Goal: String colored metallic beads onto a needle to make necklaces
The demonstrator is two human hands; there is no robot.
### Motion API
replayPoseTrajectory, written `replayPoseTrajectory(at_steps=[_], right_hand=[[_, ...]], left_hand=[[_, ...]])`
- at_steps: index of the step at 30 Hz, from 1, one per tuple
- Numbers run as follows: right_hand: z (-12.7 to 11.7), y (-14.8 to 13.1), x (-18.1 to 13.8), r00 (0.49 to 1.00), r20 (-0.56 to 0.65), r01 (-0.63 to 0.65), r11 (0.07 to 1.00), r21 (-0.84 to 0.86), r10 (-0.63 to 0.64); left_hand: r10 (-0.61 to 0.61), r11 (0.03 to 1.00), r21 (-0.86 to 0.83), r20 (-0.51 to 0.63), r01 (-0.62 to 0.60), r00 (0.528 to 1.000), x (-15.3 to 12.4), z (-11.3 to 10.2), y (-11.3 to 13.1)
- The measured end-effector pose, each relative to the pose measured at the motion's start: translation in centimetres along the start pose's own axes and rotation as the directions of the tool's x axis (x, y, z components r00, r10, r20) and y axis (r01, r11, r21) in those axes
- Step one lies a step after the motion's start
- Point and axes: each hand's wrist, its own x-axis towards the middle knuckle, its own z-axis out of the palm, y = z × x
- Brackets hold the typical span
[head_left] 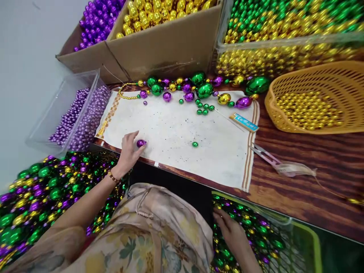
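My left hand point(129, 151) reaches over the front edge of the white cloth point(170, 129), fingers and thumb apart. A shiny purple bead point(140, 143) sits in the gap between them; whether the thumb touches it I cannot tell. Down at the right, my right hand point(229, 226) hangs at the green basket point(315, 242) of mixed strung beads, fingers loosely stretched out, nothing visible in them. Alone on the cloth lies a green bead point(195, 144). A strand of green, gold and purple beads point(204, 91) runs along the cloth's back edge, with small green beads point(202, 112) grouped before it.
Behind stand a cardboard box point(162, 49) of purple and gold beads and a clear bin point(256, 43). An orange basket point(313, 76) and pink-handled scissors point(273, 161) are right; a blue-labelled packet point(246, 122) lies on the cloth. Left is a clear box point(57, 102) of lilac beads.
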Motion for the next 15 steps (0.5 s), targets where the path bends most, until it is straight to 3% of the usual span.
replayPoseTrajectory(at_steps=[3,5,9,12,15], right_hand=[[-2.8,-4.3,0.7,0.995,0.089,0.037,0.998,0.05,-0.042],[-4.4,-7.5,0.8,0.989,0.131,0.061,0.996,0.062,-0.069],[-6.4,-14.4,1.3,0.955,0.244,0.122,0.974,0.19,-0.168],[-7.5,-18.8,3.6,0.96,0.095,0.249,0.957,0.147,-0.264],[-8.0,-21.8,7.5,0.937,-0.11,0.33,0.944,-0.027,-0.33]], left_hand=[[0.005,0.999,0.038,0.079,-0.009,0.997,-0.2,0.2,-2.0],[0.037,0.999,-0.026,0.069,-0.035,0.997,0.7,0.2,-2.3],[0.123,0.981,-0.143,-0.042,-0.128,0.992,6.3,0.6,-1.9],[0.174,0.979,-0.095,-0.053,-0.178,0.983,11.8,2.1,-1.1],[0.197,0.98,-0.026,-0.048,-0.198,0.979,15.6,4.2,-0.4]])
